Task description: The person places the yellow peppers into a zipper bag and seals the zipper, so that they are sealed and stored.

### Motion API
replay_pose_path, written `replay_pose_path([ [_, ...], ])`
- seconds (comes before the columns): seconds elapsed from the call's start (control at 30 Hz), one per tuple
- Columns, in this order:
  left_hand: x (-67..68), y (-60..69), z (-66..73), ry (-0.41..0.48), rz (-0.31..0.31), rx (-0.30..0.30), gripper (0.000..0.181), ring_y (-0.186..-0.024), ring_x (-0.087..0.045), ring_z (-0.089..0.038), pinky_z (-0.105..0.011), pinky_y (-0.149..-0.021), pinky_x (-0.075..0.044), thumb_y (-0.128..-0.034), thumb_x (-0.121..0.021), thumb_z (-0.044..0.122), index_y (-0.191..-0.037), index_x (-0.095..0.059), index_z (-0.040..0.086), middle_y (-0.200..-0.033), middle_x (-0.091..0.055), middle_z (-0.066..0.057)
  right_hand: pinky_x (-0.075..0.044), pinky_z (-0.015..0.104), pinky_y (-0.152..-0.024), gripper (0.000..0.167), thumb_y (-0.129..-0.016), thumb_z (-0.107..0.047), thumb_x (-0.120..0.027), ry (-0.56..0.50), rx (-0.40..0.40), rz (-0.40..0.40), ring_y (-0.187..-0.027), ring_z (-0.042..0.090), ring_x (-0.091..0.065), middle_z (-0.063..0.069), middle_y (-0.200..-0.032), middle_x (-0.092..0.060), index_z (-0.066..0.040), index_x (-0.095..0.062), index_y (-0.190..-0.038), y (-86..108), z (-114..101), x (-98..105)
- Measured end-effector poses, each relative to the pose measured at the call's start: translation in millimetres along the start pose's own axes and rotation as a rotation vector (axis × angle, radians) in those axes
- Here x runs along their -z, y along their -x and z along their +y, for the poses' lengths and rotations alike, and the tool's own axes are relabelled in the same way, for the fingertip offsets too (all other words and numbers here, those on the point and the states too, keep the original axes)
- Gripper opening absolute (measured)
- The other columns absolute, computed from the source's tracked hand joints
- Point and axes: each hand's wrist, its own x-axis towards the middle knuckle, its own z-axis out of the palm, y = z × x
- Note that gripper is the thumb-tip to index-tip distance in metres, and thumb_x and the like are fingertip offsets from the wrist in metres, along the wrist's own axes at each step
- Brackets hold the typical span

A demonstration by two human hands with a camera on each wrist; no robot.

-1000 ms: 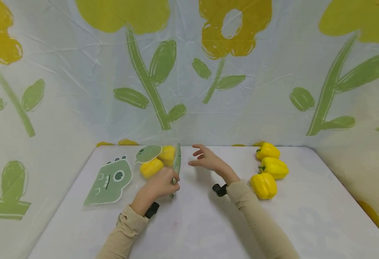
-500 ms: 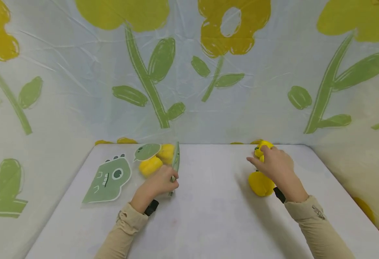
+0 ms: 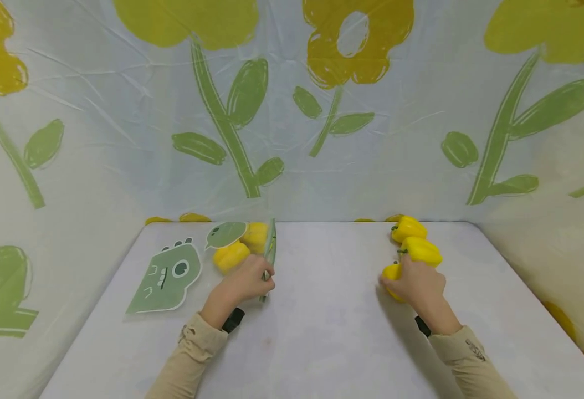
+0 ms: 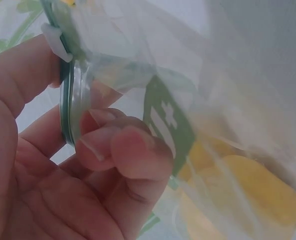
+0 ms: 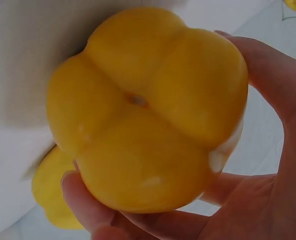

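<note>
My left hand [image 3: 242,281] pinches the green-edged mouth of a clear zip bag [image 3: 167,280] printed with a green cartoon monster. Its white slider [image 4: 56,43] shows beside my fingers in the left wrist view. Inside the bag lie two yellow bell peppers [image 3: 231,257], seen hazily through the plastic. On the right, my right hand [image 3: 420,287] grips the nearest loose yellow bell pepper [image 5: 148,110], thumb on one side and fingers on the other. Its lobed base faces the right wrist camera; in the head view the hand covers much of it.
Two more yellow peppers, a middle one [image 3: 424,250] and a far one [image 3: 409,229], lie just beyond my right hand. A white tabletop [image 3: 317,310] spreads between the hands. Behind it hangs a flower-printed cloth [image 3: 396,166].
My right hand has moved right from near the bag, passed over the peppers, and come down onto the nearest one, which it now grips. My left hand stays at the bag's mouth.
</note>
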Motion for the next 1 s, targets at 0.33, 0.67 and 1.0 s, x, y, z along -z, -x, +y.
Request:
replay_pose_path([
  [0.33,-2.5,-0.9,-3.2,-0.007,-0.005,-0.004,0.016,-0.065,-0.047,-0.014,-0.025,-0.057,-0.043,-0.0755,-0.063,-0.001,-0.085,-0.076,-0.002,-0.081,-0.066,-0.01,-0.038,0.039,-0.052,0.053,-0.079,-0.047,-0.065,-0.09,0.015,-0.021,-0.06,0.026,-0.05,0.01,-0.07,-0.05,-0.003,-0.052,-0.107,-8.2,-11.5,13.7],
  [0.67,-2.1,-1.7,-4.1,-0.021,-0.005,-0.003,0.011,-0.056,-0.039,-0.01,-0.023,-0.05,-0.035,-0.0762,-0.063,0.0,-0.076,-0.073,0.004,-0.066,-0.053,-0.001,-0.046,0.035,-0.063,0.073,-0.084,-0.053,-0.067,-0.416,0.093,-0.005,-0.077,0.029,-0.06,0.02,-0.103,-0.062,-0.003,-0.044,-0.133,-24.2,-52.1,56.3],
  [1.0,-2.0,-2.6,-1.2,-0.021,-0.012,0.017,0.016,-0.06,-0.047,-0.012,-0.025,-0.055,-0.043,-0.0774,-0.065,0.001,-0.089,-0.076,-0.002,-0.081,-0.067,-0.01,-0.049,0.038,-0.092,0.078,-0.086,-0.026,-0.076,-1.111,0.18,0.073,-0.112,0.029,-0.051,0.013,-0.14,-0.043,-0.007,-0.034,-0.149,-37.6,-105.4,70.6],
])
